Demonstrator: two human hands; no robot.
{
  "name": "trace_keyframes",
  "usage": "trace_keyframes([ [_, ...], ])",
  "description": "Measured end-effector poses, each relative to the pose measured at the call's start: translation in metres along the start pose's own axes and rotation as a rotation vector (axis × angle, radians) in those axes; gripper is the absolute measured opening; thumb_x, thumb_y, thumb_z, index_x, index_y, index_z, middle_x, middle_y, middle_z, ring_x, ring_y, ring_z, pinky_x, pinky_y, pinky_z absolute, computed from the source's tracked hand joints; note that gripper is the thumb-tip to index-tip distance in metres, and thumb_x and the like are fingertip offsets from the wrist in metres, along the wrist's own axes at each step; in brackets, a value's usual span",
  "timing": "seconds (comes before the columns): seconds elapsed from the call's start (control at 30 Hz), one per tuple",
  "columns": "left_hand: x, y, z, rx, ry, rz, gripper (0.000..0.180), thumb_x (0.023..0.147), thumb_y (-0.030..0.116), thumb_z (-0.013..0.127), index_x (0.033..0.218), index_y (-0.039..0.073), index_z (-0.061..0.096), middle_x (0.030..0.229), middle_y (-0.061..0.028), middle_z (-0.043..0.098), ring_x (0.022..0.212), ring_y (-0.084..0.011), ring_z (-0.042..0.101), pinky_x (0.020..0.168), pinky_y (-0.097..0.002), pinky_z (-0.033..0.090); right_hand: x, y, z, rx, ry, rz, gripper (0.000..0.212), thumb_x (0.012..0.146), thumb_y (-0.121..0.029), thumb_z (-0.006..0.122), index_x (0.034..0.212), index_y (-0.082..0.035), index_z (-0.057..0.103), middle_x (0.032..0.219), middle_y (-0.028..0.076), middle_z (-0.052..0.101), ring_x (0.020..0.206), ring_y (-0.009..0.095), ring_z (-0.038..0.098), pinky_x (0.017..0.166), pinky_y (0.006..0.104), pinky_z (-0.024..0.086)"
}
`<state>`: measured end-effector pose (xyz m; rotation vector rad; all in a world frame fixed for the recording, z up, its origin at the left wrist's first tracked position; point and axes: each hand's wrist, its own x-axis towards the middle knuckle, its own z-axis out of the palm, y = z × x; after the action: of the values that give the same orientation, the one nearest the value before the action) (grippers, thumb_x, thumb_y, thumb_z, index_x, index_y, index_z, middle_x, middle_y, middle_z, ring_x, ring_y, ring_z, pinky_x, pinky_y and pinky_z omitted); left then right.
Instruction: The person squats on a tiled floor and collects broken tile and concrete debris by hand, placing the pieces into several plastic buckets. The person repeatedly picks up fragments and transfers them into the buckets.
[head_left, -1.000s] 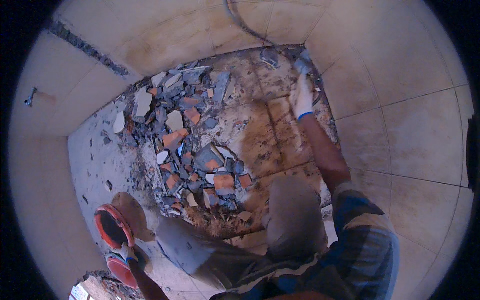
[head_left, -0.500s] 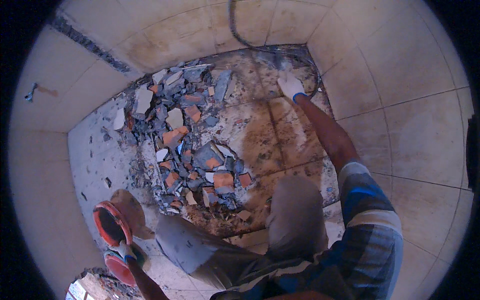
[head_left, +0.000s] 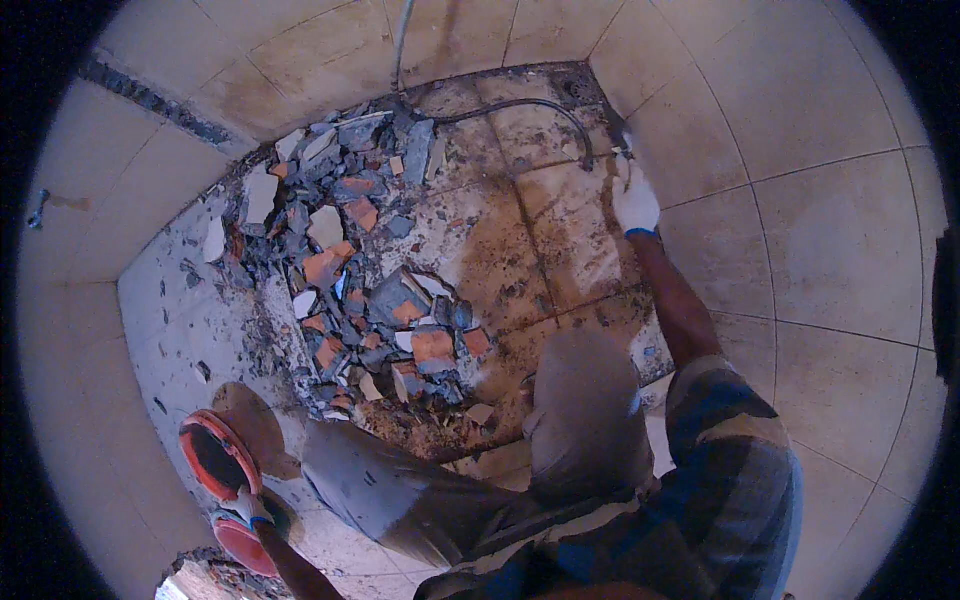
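Observation:
My left hand [head_left: 243, 504], in a pale glove with a blue cuff, is closed on the rim of a red-rimmed, dark-inside bucket [head_left: 219, 454] at the lower left. The bucket tilts, and a second red bucket [head_left: 243, 548] sits against it. My right hand [head_left: 636, 205], in a white glove, reaches to the foot of the right wall. Its fingers point away from me, stretched out; a small dark patch lies at their tips, too unclear to name. A black hose [head_left: 540, 102] curves over the floor just left of these fingers.
Broken tile and mortar rubble [head_left: 340, 270] is heaped across the left and middle floor. Wet, dirty floor tiles [head_left: 560, 220] lie right of it. A drain [head_left: 578, 90] sits in the far corner. Tiled walls stand close around; a small metal tap [head_left: 38, 210] projects at left.
My right hand has moved from the floor near the far corner toward me and right, to the wall's foot. The hose now bends with its end on the floor. My left hand stays on the bucket.

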<state>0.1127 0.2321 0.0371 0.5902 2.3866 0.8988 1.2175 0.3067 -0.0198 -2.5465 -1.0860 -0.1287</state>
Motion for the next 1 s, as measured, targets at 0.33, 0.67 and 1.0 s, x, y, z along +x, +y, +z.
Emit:
trace_keyframes([
  [0.33, -0.036, 0.023, 0.018, 0.083, 0.206, 0.052, 0.086, 0.098, 0.008, 0.063, 0.17, 0.009, 0.016, 0.16, -0.0214, 0.048, 0.123, -0.0378, 0.062, 0.091, -0.0515, 0.058, 0.019, 0.046, -0.011, -0.167, -0.233, -0.036, 0.063, 0.103, -0.033, 0.067, 0.162, -0.024, 0.047, 0.121, 0.026, 0.073, 0.104, 0.05, 0.074, 0.092, 0.0623, 0.058],
  [0.67, -0.02, 0.009, 0.011, 0.004, 0.16, 0.078, 0.086, 0.093, 0.012, 0.066, 0.167, 0.001, 0.022, 0.152, -0.0239, 0.053, 0.111, -0.0341, 0.065, 0.083, -0.0481, 0.06, -0.15, 0.032, -0.078, 0.151, -0.426, -0.413, 0.063, 0.107, -0.028, 0.063, 0.166, -0.016, 0.047, 0.151, 0.025, 0.064, 0.13, 0.045, 0.067, 0.106, 0.0498, 0.057],
  [1.0, 0.008, -0.01, 0.011, -0.183, 0.151, -0.151, 0.055, 0.098, 0.024, 0.074, 0.143, 0.007, 0.047, 0.104, -0.0125, 0.067, 0.069, -0.0233, 0.064, 0.056, -0.0347, 0.057, -0.009, -0.024, 0.006, -0.107, -0.211, -0.446, 0.055, 0.103, -0.036, 0.067, 0.154, -0.017, 0.06, 0.122, 0.025, 0.076, 0.102, 0.047, 0.074, 0.088, 0.0595, 0.059],
])
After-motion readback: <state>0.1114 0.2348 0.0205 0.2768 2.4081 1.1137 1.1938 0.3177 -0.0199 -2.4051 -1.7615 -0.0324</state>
